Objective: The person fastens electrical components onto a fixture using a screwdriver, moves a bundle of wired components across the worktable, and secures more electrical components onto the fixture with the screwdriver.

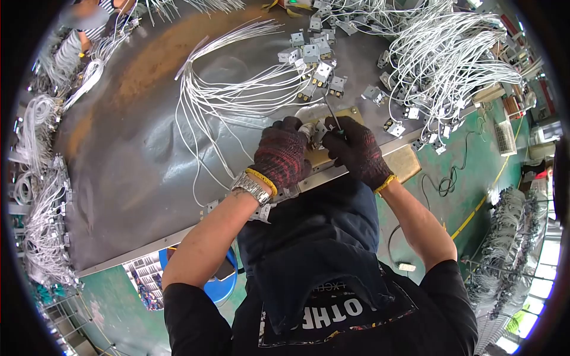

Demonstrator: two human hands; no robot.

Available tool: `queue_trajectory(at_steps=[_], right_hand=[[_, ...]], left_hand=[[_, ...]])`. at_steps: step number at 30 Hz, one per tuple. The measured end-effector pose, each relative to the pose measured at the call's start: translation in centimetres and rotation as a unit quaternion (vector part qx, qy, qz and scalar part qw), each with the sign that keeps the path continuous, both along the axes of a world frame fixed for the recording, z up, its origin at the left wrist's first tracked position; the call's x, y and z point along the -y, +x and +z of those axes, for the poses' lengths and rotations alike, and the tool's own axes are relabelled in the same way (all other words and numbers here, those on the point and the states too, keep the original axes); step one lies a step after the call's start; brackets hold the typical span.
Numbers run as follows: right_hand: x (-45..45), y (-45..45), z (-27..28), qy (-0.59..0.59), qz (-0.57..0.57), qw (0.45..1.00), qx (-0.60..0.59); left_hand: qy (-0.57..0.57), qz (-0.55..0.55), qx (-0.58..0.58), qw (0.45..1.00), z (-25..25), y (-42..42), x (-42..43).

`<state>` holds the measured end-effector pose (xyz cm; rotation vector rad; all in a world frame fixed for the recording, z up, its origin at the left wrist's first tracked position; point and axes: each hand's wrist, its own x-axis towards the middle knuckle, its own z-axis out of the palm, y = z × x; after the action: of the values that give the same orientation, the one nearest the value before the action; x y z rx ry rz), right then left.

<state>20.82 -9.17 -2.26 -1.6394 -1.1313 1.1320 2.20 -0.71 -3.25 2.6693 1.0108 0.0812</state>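
Both hands wear dark red and black knit gloves with yellow cuffs and meet at the table's front edge. My left hand (pixel 281 153) is closed around a small metal-cased part (pixel 317 132), whose far side is hidden by the fingers. My right hand (pixel 355 148) is closed on a thin-shafted screwdriver (pixel 332 111), its shaft pointing up and away past the part. Under the hands lies a brass-coloured plate (pixel 351 114). Just beyond them, a bundle of white wires (pixel 237 92) ends in several small metal-cased connectors (pixel 311 54).
A big heap of white wires (pixel 457 50) with metal ends covers the table's right side. More wire bundles (pixel 44 231) line the left edge. Loose metal parts (pixel 261 212) lie by my left wrist. A blue round container (pixel 221 288) stands below. At upper left, another person's hand (pixel 85 43) shows.
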Motion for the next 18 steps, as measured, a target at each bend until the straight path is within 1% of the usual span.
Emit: queue_trajectory(at_steps=[1, 3, 4, 5, 6, 7, 8, 9, 10, 12, 14, 16, 18], right_hand=[[0.1, -0.2, 0.2, 0.008, 0.013, 1.0, 0.015], [0.5, -0.5, 0.2, 0.016, 0.026, 0.999, 0.031], [0.9, -0.7, 0.0, 0.055, 0.053, 0.995, 0.062], [1.2, -0.8, -0.1, 0.075, 0.066, 0.992, 0.079], [1.4, -0.9, -0.1, 0.095, 0.078, 0.988, 0.096], [1.7, -1.1, -0.1, 0.133, 0.098, 0.975, 0.148], [1.9, -1.0, -0.1, 0.169, 0.117, 0.958, 0.2], [2.1, -0.8, -0.5, 0.168, 0.116, 0.958, 0.201], [2.3, -0.5, -1.3, 0.172, 0.128, 0.955, 0.205], [2.5, -0.2, -1.5, 0.176, 0.141, 0.952, 0.209], [2.8, -0.2, -0.8, 0.136, 0.123, 0.964, 0.194], [2.9, 0.0, -1.3, 0.153, 0.122, 0.961, 0.196], [2.9, 0.0, -1.2, 0.17, 0.119, 0.958, 0.198]], left_hand=[[-0.001, -0.001, 0.001, 1.0, 0.3, 0.0, -0.1], [-0.045, -0.001, -0.029, 0.999, 0.6, 0.0, -0.3], [-0.046, -0.001, -0.028, 0.999, 0.0, 0.0, -0.2], [-0.001, 0.015, 0.013, 1.0, -1.2, 0.1, -0.1], [0.044, 0.031, 0.055, 0.997, -1.0, 0.3, 0.0], [0.044, 0.029, 0.058, 0.997, -0.8, 0.6, -0.1], [0.001, 0.042, 0.06, 0.997, -0.6, 0.8, -0.4], [-0.043, 0.056, 0.062, 0.996, -0.3, 1.2, -0.5], [-0.044, 0.056, 0.063, 0.996, -0.5, 1.7, -0.9], [-0.068, -0.016, -0.01, 0.998, -1.1, 2.6, -1.6], [-0.048, -0.014, -0.002, 0.999, -1.6, 2.8, -1.5], [-0.028, -0.013, 0.006, 1.0, -2.3, 2.7, -1.5], [0.042, -0.027, 0.133, 0.99, -2.9, 2.3, -1.3]])
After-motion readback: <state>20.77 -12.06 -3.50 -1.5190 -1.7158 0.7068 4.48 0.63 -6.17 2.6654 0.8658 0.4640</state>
